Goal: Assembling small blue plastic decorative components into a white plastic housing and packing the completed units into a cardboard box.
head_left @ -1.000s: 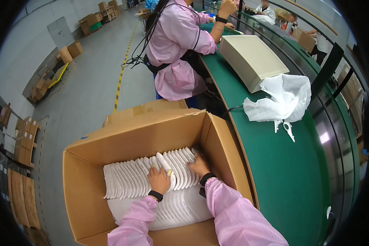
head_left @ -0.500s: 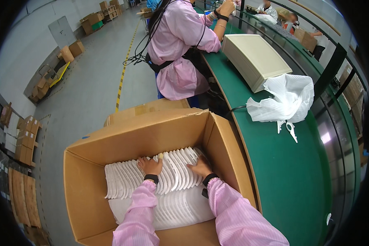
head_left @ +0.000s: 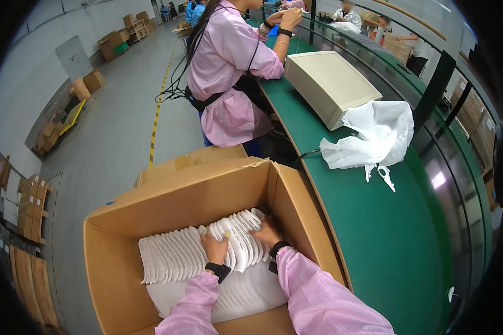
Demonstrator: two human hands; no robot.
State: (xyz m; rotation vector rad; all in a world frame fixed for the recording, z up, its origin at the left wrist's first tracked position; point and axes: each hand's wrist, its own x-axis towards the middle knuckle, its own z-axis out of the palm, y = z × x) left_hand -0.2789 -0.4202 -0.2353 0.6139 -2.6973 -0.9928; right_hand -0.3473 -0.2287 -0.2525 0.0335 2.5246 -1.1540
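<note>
Inside an open cardboard box (head_left: 173, 204) stands a row of white curved plastic pieces (head_left: 170, 255), packed upright side by side. My left hand (head_left: 215, 249) reaches into the middle of the row, its thumb and fingers closed about the edges of some pieces. At the row's right end my right hand (head_left: 269, 233) grips the pieces there; its fingertips are partly hidden among them. The pieces between my hands stand slightly apart from those on the left. Nearer to me, a thin white wrapping sheet (head_left: 246, 298) covers more ribbed shapes.
Right of the box runs a green workbench (head_left: 397, 240) with a cream-coloured case (head_left: 335, 84), a crumpled white wrapping (head_left: 374, 134) and small white clips (head_left: 384, 178). A co-worker in a pink coat (head_left: 223, 61) sits beyond the box. Stacked cartons (head_left: 31, 206) stand at far left.
My left hand has shifted a little right and down along the row, and its wrist has turned. Pieces between my hands now lean apart from the rest. The whole view has shifted slightly.
</note>
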